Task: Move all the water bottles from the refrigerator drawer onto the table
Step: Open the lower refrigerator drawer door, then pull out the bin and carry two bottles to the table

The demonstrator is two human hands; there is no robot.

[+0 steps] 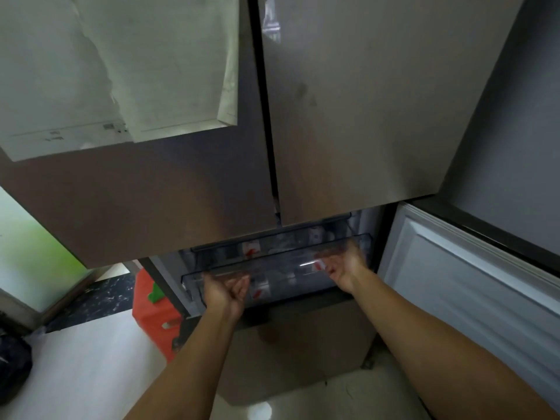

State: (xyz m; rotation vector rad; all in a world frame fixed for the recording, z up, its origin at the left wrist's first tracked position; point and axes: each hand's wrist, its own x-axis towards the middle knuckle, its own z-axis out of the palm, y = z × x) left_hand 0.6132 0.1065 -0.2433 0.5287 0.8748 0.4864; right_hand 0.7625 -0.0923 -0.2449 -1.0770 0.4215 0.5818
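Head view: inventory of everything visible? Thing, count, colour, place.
upper fridge doors: 2, brown-grey, shut, top
white sheets: 2, on the left upper door
lower fridge door: 1, white inside, open, right
drawers: 2, clear, stacked below the upper doors
water bottles: count unclear, red-white labels, inside both drawers
plastic item: 1, red with green part, floor left
bag: 1, black, left edge
left hand: 1, lower drawer's front, left end, grip blurred
right hand: 1, lower drawer's front, right end, grip blurred
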